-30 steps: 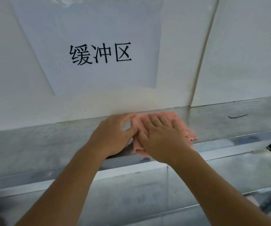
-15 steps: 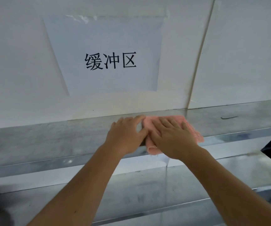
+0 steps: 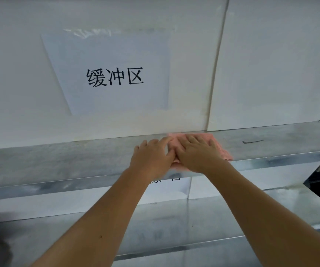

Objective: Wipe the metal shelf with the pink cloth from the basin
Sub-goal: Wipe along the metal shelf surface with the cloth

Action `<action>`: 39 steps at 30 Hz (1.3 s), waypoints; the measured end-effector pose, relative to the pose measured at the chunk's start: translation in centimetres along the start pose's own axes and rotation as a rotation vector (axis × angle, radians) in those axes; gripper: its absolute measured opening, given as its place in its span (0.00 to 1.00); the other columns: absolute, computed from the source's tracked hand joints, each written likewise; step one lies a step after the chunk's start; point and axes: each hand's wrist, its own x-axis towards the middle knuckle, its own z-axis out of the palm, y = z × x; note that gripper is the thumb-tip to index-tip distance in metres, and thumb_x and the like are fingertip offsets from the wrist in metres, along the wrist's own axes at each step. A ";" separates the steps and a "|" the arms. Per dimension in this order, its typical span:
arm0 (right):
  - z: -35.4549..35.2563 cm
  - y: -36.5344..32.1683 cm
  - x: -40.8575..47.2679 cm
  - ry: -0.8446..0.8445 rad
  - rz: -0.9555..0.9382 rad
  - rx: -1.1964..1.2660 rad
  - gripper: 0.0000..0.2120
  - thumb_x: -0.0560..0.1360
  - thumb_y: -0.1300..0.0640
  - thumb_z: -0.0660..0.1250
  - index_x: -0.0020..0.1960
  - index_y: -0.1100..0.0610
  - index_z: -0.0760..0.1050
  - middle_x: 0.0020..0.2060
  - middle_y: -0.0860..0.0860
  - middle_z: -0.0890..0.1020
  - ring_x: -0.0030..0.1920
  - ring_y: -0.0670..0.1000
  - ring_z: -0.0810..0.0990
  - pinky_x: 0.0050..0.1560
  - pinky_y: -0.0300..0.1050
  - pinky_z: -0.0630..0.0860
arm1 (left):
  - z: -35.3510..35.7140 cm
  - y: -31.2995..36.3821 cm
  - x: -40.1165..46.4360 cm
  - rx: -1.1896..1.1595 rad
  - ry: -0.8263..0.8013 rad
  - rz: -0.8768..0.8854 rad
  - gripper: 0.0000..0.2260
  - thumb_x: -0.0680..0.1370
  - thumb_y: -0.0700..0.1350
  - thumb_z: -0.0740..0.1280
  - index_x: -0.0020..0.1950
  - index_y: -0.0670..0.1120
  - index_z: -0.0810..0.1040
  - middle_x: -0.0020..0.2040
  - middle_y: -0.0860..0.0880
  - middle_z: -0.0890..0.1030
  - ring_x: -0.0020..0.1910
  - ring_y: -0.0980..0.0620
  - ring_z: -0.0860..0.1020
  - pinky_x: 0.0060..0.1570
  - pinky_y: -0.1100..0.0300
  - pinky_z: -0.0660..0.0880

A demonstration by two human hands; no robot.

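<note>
While both your forearms reach up past the lower shelf [image 3: 174,224], your left hand [image 3: 152,158] lies flat with fingers spread, its thumb and forefinger touching the pink cloth's [image 3: 221,149] left edge, gripping nothing. Your right hand [image 3: 197,155] presses the cloth flat, fingers straight. The cloth is salmon pink, folded, nubbly, lying on the upper metal shelf [image 3: 59,160] against the white wall [image 3: 280,64], beneath the taped paper sign [image 3: 115,74].

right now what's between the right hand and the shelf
The pink cloth lies flat between the right hand and the metal shelf, as the head view shows.
</note>
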 end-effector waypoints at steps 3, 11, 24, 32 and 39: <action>-0.6 1.3 0.8 -0.014 -0.050 -0.025 0.34 0.86 0.36 0.49 0.87 0.48 0.46 0.88 0.51 0.46 0.88 0.59 0.43 0.83 0.72 0.44 | 0.2 1.7 0.6 0.003 -0.015 -0.051 0.24 0.83 0.60 0.55 0.80 0.60 0.63 0.72 0.46 0.75 0.71 0.42 0.70 0.70 0.44 0.65; 0.6 5.9 -0.8 0.037 -0.063 0.001 0.29 0.87 0.42 0.42 0.87 0.47 0.49 0.88 0.50 0.50 0.88 0.57 0.45 0.82 0.73 0.45 | 1.2 6.5 0.7 -0.011 -0.052 -0.077 0.23 0.83 0.57 0.58 0.79 0.60 0.64 0.72 0.46 0.76 0.70 0.42 0.71 0.68 0.43 0.68; 0.3 9.6 -2.5 0.092 -0.059 0.056 0.35 0.84 0.36 0.40 0.87 0.50 0.46 0.88 0.52 0.49 0.88 0.57 0.45 0.84 0.67 0.44 | 1.3 8.5 1.1 -0.219 -0.066 -0.121 0.32 0.72 0.59 0.60 0.77 0.63 0.64 0.52 0.44 0.79 0.59 0.40 0.77 0.57 0.45 0.74; -1.5 10.5 -2.8 -0.015 -0.087 -0.103 0.34 0.85 0.38 0.40 0.87 0.51 0.46 0.88 0.54 0.45 0.87 0.60 0.43 0.83 0.71 0.46 | 1.6 8.2 2.1 -0.170 -0.033 -0.014 0.27 0.77 0.63 0.62 0.77 0.64 0.66 0.55 0.46 0.81 0.58 0.43 0.77 0.59 0.45 0.74; -2.4 11.9 -2.7 -0.004 -0.094 -0.145 0.38 0.83 0.31 0.43 0.87 0.49 0.50 0.88 0.52 0.49 0.88 0.59 0.46 0.83 0.71 0.49 | 2.6 8.7 3.0 -0.134 -0.028 0.070 0.26 0.79 0.62 0.60 0.78 0.62 0.66 0.69 0.50 0.78 0.67 0.44 0.73 0.66 0.44 0.70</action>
